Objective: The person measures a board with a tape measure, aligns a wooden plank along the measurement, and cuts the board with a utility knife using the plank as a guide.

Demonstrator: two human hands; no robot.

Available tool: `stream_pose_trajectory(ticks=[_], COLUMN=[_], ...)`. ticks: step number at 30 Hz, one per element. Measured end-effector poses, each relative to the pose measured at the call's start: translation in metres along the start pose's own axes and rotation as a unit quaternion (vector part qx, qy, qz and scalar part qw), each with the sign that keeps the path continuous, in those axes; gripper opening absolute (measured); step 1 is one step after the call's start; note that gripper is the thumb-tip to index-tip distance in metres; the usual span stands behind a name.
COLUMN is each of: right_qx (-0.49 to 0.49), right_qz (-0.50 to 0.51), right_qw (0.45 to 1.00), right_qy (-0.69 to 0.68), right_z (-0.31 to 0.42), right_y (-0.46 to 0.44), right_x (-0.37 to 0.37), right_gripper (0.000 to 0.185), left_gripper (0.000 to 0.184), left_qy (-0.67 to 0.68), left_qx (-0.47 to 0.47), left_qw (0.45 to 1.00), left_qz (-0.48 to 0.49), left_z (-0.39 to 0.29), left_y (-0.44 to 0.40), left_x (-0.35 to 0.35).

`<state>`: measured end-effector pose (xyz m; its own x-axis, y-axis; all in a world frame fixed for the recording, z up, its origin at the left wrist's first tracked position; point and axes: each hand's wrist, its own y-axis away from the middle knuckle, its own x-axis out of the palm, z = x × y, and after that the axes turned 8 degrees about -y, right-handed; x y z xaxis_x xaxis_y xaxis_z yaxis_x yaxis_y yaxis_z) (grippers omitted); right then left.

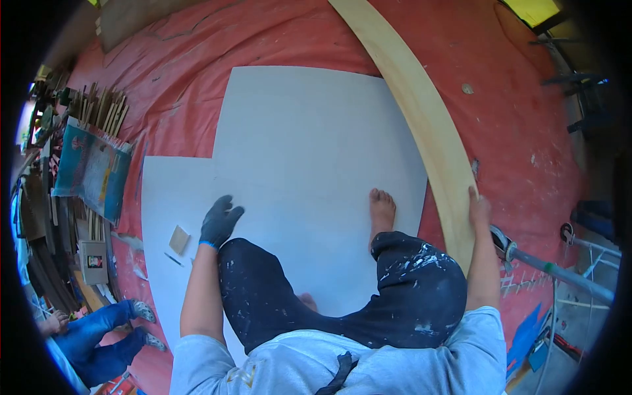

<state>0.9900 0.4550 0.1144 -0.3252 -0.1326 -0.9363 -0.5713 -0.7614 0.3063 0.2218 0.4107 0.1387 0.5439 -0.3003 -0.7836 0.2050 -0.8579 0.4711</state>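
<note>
Along the right side of a large white panel (296, 138), a long wooden board (426, 125) runs lengthwise, crossing the panel's far right corner; nearer the wearer, a strip of red sheet (520, 151) shows between the two. The right hand (480, 210) is clamped on the board's outer edge toward its near end, thumb uppermost, so that the board lies to the inner side of the hand. The left hand (222, 221), in a dark glove, is held beside the left knee (247, 260), well apart from the board, with thumb and fingers spread. Near it, on the white area adjoining the large panel's left edge, lie a small tan square (178, 240) and a thin dark object (174, 259), too small to identify. The board's far end is cut off by the top of the view; its near end passes behind the right knee (421, 270). The right fingertips are hidden, and whether the board rests on the panel or is raised above it cannot be told. The left foot (307, 301) is largely covered; at lower left, a co-worker (108, 329) is partly cut off.
</note>
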Motion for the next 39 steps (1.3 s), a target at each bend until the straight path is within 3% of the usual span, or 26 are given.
stream_pose_trajectory(ticks=[3, 7, 9, 13, 15, 18, 20, 21, 24, 28, 30, 33, 35, 37, 38, 39], right_qx=[-0.028, -0.047, -0.025, -0.033, -0.051, -0.023, -0.022, -0.021, -0.016, 0.046, 0.055, 0.12, 0.122, 0.123, 0.082, 0.069], right_qz=[-0.032, -0.054, -0.084, -0.118, -0.111, -0.081, -0.089, -0.093, -0.088, -0.084, -0.09, -0.07, -0.05, -0.097, -0.074, -0.078], right_qw=[0.999, 0.996, 0.996, 0.992, 0.992, 0.995, 0.993, 0.992, 0.992, 0.978, 0.971, 0.946, 0.946, 0.948, 0.939, 0.948], right_qy=[-0.012, 0.043, 0.015, 0.02, -0.012, -0.056, -0.079, -0.088, -0.084, -0.188, -0.217, -0.292, -0.296, -0.278, -0.327, -0.3], right_z=[0.04, 0.061, 0.087, 0.044, 0.009, -0.005, -0.009, -0.013, -0.045, -0.067, -0.067, -0.03, -0.006, 0.042, 0.059, 0.072], right_y=[-0.012, -0.032, -0.014, 0.004, 0.022, 0.053, 0.085, 0.095, 0.108, 0.12, 0.12, 0.089, 0.04, 0.003, -0.015, -0.036], right_x=[-0.062, -0.128, -0.155, -0.152, -0.142, -0.135, -0.131, -0.13, -0.132, -0.131, -0.133, -0.15, -0.164, -0.191, -0.205, -0.219], right_gripper=[0.09, 0.093, 0.093, 0.093, 0.094, 0.091, 0.087, 0.086, 0.082, 0.082, 0.084, 0.085, 0.083, 0.072, 0.064, 0.054], left_gripper=[0.071, 0.075, 0.079, 0.086, 0.084, 0.07, 0.061, 0.05, 0.047, 0.052, 0.056, 0.07, 0.077, 0.075, 0.074, 0.074], left_qy=[0.001, 0.103, 0.104, 0.162, 0.154, 0.34, 0.57, 0.506, 0.573, 0.463, 0.426, 0.356, 0.188, 0.074, 0.023, 0.054], left_qx=[0.081, 0.233, 0.264, 0.275, 0.259, 0.218, 0.139, 0.154, 0.141, 0.266, 0.248, 0.225, 0.391, 0.471, 0.512, 0.443], left_qw=[0.996, 0.961, 0.942, 0.922, 0.924, 0.836, 0.723, 0.798, 0.732, 0.742, 0.765, 0.79, 0.787, 0.754, 0.73, 0.726], left_qz=[0.036, 0.11, 0.18, 0.218, 0.235, 0.371, 0.364, 0.289, 0.34, 0.405, 0.414, 0.445, 0.439, 0.451, 0.452, 0.523], left_z=[-0.092, -0.202, -0.259, -0.341, -0.372, -0.42, -0.447, -0.455, -0.469, -0.508, -0.528, -0.534, -0.525, -0.517, -0.513, -0.514], left_y=[-0.012, -0.008, 0.007, 0.021, 0.008, 0.004, 0.027, 0.04, 0.051, 0.038, 0.032, 0.035, 0.036, 0.037, 0.037, 0.065], left_x=[0.005, 0.05, 0.063, 0.086, 0.137, 0.195, 0.185, 0.169, 0.2, 0.181, 0.158, 0.129, 0.143, 0.182, 0.2, 0.164])
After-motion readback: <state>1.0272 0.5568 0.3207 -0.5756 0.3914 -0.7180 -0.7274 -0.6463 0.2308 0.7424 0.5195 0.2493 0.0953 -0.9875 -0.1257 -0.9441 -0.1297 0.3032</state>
